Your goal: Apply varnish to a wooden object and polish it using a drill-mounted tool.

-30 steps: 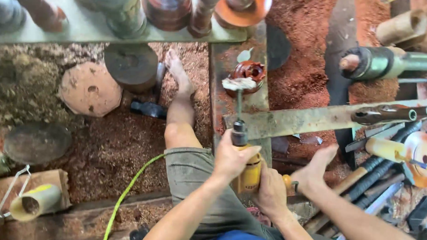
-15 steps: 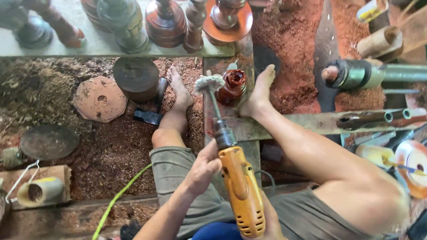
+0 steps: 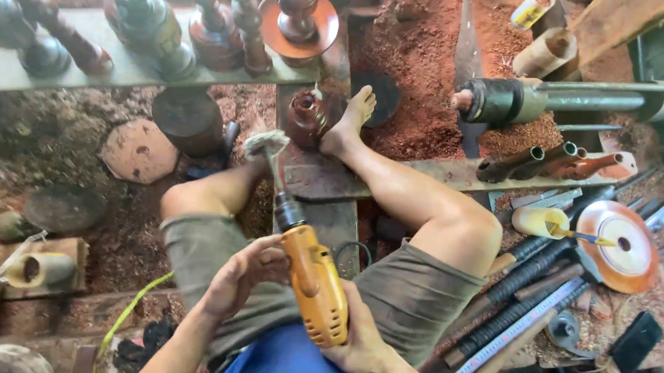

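Red-brown sawdust covers the workshop floor (image 3: 90, 149) around me, and a grey shelf board (image 3: 130, 69) along the top carries a row of dark turned wooden pieces (image 3: 212, 28). I sit with both bare legs stretched out; my right foot (image 3: 349, 121) rests against a small reddish-brown turned wooden pot (image 3: 305, 118) that stands on a worn wooden plank (image 3: 325, 182).

I hold a yellow-orange electric hand drill (image 3: 314, 285) over my lap, its tip pointing away from me. In its dark chuck sits a thin shaft ending in a frayed whitish buffing head (image 3: 266, 144), which hangs just left of the pot, near it but apart. My right hand (image 3: 360, 338) is curled under the rear of the drill's body, fingers clenched around it. My left hand (image 3: 242, 275) lies against the drill's left side near the chuck, fingers bent; whether they actually grip the body or only touch it I cannot tell from this angle.

To my right lie long dark metal tools (image 3: 535, 271), a shiny copper-coloured disc (image 3: 620, 244) and a pale yellow cylinder (image 3: 540, 222). A green-yellow cord (image 3: 129, 312) runs across the floor at my left.
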